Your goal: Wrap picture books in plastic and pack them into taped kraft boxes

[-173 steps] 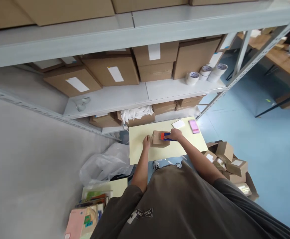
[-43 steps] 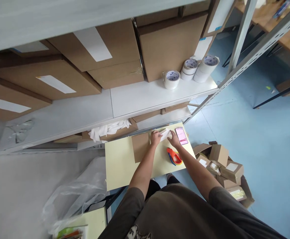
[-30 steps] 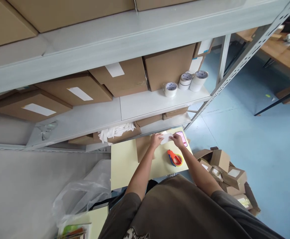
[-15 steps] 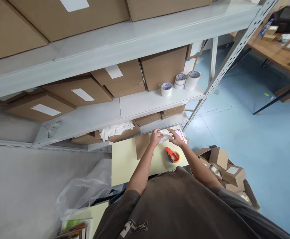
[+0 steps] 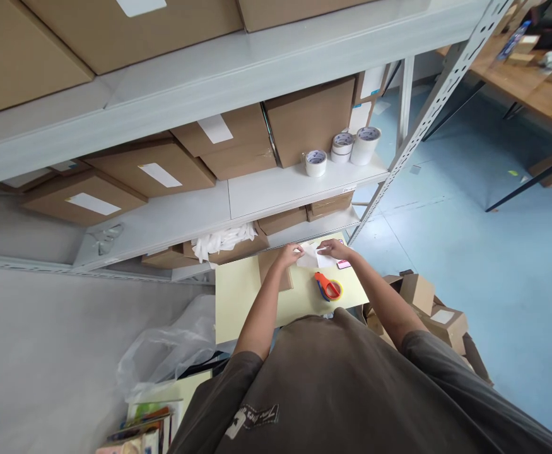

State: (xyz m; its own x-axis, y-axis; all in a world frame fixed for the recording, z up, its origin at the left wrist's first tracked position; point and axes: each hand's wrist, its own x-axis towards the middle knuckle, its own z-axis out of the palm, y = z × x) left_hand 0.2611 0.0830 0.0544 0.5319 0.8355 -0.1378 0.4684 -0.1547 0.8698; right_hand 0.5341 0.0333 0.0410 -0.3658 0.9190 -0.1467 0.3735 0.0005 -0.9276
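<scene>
A white sheet of paper [image 5: 308, 256] is stretched between my two hands over the pale yellow tabletop [image 5: 238, 296]. My left hand [image 5: 291, 253] pinches its left side, fingers closed. My right hand [image 5: 334, 249] is closed on the right side, where the white material looks folded or layered. Just below the hands lies an orange tape dispenser [image 5: 328, 287] with a yellow and blue roll. A flat brown cardboard piece [image 5: 282, 277] is partly under my left forearm. The pink-edged phone [image 5: 344, 264] is mostly covered by my right hand.
A grey metal shelf [image 5: 276, 72] holds cardboard boxes [image 5: 311, 120] and white tape rolls [image 5: 316, 163] in front of me. An open carton of small boxes [image 5: 446, 325] stands on the floor to the right. Plastic sheeting [image 5: 162, 347] hangs at the left, above books [image 5: 143, 432].
My hands have spread the white paper wider and lower. My right hand has turned and now covers more of the phone. The whole view has shifted slightly.
</scene>
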